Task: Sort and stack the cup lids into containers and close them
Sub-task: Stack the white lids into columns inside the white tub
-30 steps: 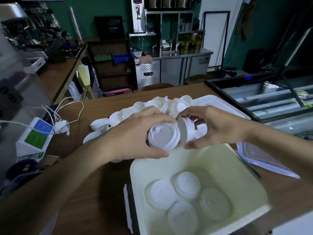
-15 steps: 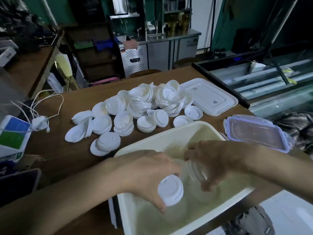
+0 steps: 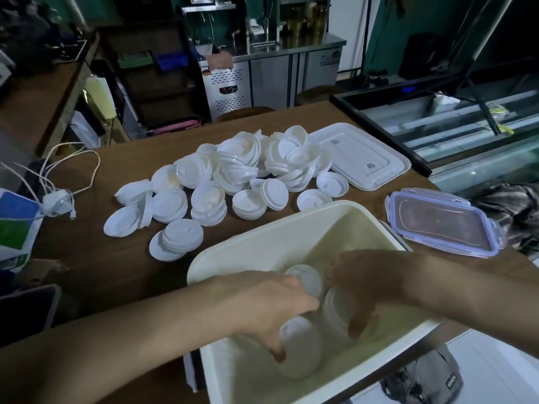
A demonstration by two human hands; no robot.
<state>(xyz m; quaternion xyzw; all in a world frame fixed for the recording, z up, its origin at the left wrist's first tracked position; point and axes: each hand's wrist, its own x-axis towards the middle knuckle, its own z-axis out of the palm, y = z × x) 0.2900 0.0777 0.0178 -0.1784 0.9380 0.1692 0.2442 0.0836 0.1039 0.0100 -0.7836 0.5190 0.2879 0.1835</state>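
Left hand (image 3: 268, 304) fingers are curled round a short stack of white cup lids (image 3: 300, 351), which is held low inside the cream tub (image 3: 291, 220), toward its six o'clock wall. At one o'clock from it, the right hand (image 3: 367, 284) is closed over a second lid stack (image 3: 335, 313), fingers curled down around it; whether that stack already rests on the tub floor cannot be told. A third stack (image 3: 306, 277) is seen between the two hands, at twelve o'clock.

The step in hand is judged to be the setting down of sorted stacks side by side in the tub. Beyond the tub's far rim, from ten to twelve o'clock, a large heap of loose lids (image 3: 239, 170) is spread on the wooden counter (image 3: 116, 272), so the sorting is judged far from done. A flat white cover (image 3: 361, 156) lies at one o'clock, a clear clip-lock cover (image 3: 440, 223) at two o'clock.

Next, both stacks would need to be released upright and steadied, then more lids gathered from the heap before a cover is fitted.
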